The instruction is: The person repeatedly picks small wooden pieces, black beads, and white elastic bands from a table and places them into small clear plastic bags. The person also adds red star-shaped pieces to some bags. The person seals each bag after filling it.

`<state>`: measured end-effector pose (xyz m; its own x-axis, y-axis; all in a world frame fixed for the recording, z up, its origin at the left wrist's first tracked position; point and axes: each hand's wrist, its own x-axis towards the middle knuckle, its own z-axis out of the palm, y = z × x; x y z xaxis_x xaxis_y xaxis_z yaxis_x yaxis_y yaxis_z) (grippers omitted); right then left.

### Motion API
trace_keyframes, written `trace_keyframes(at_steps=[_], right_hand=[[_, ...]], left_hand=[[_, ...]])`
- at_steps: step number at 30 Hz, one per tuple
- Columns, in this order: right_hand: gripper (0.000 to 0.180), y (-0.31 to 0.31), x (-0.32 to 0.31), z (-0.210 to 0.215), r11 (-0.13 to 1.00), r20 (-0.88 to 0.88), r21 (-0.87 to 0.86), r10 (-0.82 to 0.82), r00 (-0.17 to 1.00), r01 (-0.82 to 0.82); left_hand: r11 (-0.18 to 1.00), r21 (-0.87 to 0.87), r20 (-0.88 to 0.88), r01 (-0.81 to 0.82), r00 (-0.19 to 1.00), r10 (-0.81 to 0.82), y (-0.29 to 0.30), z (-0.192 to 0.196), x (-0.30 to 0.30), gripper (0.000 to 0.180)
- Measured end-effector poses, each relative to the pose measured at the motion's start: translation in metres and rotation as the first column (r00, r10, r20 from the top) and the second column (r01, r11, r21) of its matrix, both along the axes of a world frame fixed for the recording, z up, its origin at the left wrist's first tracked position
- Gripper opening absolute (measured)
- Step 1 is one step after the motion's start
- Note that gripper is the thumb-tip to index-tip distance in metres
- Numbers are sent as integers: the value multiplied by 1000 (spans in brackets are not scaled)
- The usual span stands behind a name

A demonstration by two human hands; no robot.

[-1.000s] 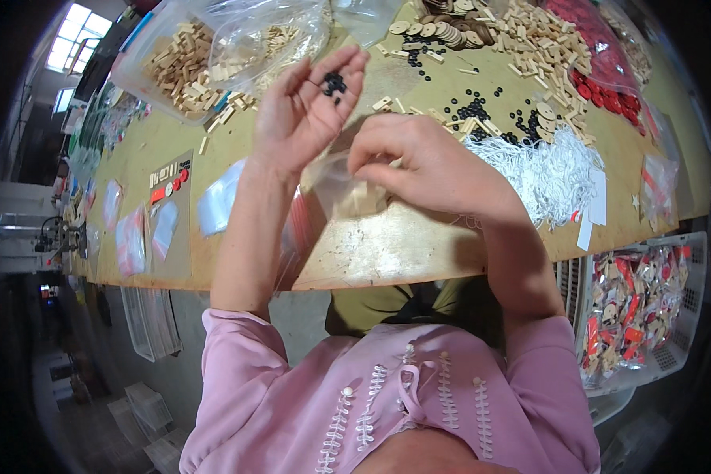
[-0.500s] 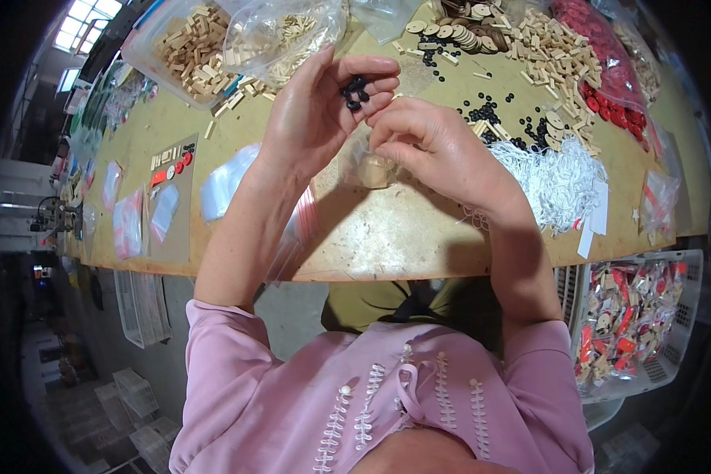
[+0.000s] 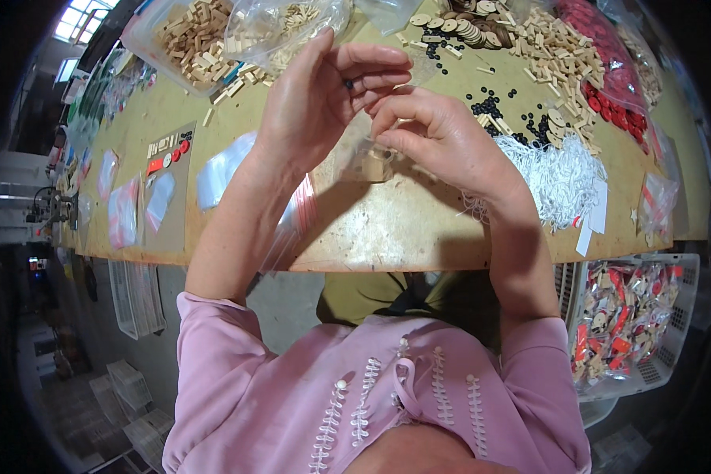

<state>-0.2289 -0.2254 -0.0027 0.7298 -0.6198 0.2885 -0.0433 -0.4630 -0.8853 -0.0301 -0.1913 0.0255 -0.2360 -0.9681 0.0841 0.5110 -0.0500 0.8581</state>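
My left hand [image 3: 312,99] is cupped and tilted on edge, its fingers curled toward my right hand. A black bead [image 3: 347,84] shows in the palm; the curled fingers hide any others. My right hand [image 3: 446,138] is just to the right, thumb and fingers closed in a pinch at the top of a small clear plastic bag [image 3: 369,167]. Small wooden pieces lie inside the bag. The two hands touch or nearly touch above it, and the bag's mouth is hidden behind the fingers.
White strings [image 3: 549,178] heap at the right, with loose black beads [image 3: 488,107], wooden blocks [image 3: 549,59] and red pieces [image 3: 600,103] beyond. Flat plastic bags [image 3: 225,174] and a sample board [image 3: 178,189] lie leftward. A basket of filled bags [image 3: 632,316] stands lower right.
My left hand has tilted and its fingers have closed in, so fewer black beads show in the palm. My right hand has stayed by the bag, moving slightly upward.
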Motion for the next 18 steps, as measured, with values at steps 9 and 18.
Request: trace_keyframes(at_steps=[9, 18], right_hand=[[15, -4, 0, -5, 999, 0, -50, 5, 1000, -5], [12, -4, -3, -3, 1000, 34, -6, -18, 999, 18]], left_hand=[[996, -82, 186, 17, 983, -2, 4, 11, -3, 70], [973, -153, 193, -173, 960, 201, -21, 6, 20, 43]])
